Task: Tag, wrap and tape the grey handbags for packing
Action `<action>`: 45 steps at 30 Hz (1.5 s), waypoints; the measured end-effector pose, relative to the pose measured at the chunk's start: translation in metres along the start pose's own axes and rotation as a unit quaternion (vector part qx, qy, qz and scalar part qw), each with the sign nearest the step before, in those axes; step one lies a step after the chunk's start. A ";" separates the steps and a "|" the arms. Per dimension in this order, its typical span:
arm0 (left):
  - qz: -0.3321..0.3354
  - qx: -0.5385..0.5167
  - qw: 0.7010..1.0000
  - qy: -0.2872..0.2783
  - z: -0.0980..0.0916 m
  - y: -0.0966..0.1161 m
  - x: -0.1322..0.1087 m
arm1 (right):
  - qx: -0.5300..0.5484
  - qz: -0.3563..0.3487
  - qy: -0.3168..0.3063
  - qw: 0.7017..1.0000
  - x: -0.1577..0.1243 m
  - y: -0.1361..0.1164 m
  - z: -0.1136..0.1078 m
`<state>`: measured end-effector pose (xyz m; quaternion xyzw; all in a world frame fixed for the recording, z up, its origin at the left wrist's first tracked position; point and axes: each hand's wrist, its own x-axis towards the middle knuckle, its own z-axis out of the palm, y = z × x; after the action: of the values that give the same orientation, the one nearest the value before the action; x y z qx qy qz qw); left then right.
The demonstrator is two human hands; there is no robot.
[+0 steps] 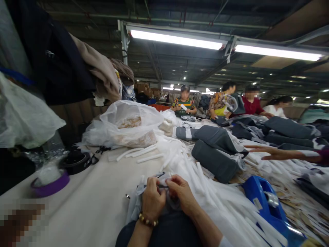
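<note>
My left hand, with a beaded bracelet at its wrist, is closed in a pinch near the middle front of the table. My right hand is beside it, thumb and forefinger pressed together. Between them runs a thin dark strap, held by the fingers of both hands; its exact kind is unclear. Pale, thin crumpled wrapping lies around and under the hands. Closer to me, dark navy fabric spreads beneath my forearms. What lies under my fingertips is partly hidden.
White tubes lie heaped to the right, beside a blue tape dispenser. Grey rolled fabric bundles lie beyond. At left are a purple tape roll and a clear plastic bag. A co-worker's hand reaches in from the right.
</note>
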<state>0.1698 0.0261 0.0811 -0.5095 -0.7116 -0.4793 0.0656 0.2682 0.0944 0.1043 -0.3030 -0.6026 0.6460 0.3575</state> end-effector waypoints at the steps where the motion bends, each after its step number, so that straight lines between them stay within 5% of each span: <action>1: -0.022 -0.010 1.000 -0.004 -0.001 -0.001 0.001 | 0.011 -0.016 -0.005 1.000 -0.003 -0.002 -0.001; 10: -0.097 -0.144 0.982 -0.076 -0.015 -0.004 0.015 | -0.102 -0.170 -0.034 0.980 -0.040 -0.021 0.007; 15: -0.155 -0.207 0.965 -0.036 -0.016 -0.010 0.015 | -0.362 -0.316 -0.090 0.872 -0.074 -0.001 0.009; 19: -0.178 -0.236 0.955 -0.014 -0.012 -0.012 0.017 | -0.468 -0.380 -0.110 0.790 -0.093 0.009 0.005; 25: -0.169 -0.255 0.949 -0.075 -0.021 0.001 0.026 | -0.456 -0.366 -0.109 0.803 -0.104 0.019 -0.008; 30: -0.067 -0.240 0.942 -0.227 -0.067 0.021 -0.005 | -0.411 -0.361 -0.095 0.832 -0.106 0.028 -0.014; 33: 0.091 -0.119 0.923 -0.355 -0.090 0.022 -0.038 | -0.394 -0.343 -0.103 0.847 -0.106 0.026 -0.013; 35: 0.175 -0.019 0.904 -0.388 -0.094 0.018 -0.054 | -0.389 -0.327 -0.117 0.853 -0.105 0.022 -0.011; 40: 0.261 0.093 0.905 -0.323 -0.083 0.004 -0.068 | -0.382 -0.333 -0.147 0.849 -0.114 0.016 -0.015; 45: 0.345 0.151 0.893 -0.245 -0.078 -0.004 -0.075 | -0.436 -0.346 -0.110 0.824 -0.182 0.031 -0.047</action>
<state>0.1711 -0.0823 0.0768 -0.8081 -0.5486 -0.1734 0.1265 0.4064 -0.0303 0.0622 -0.1259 -0.9218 0.1789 0.3200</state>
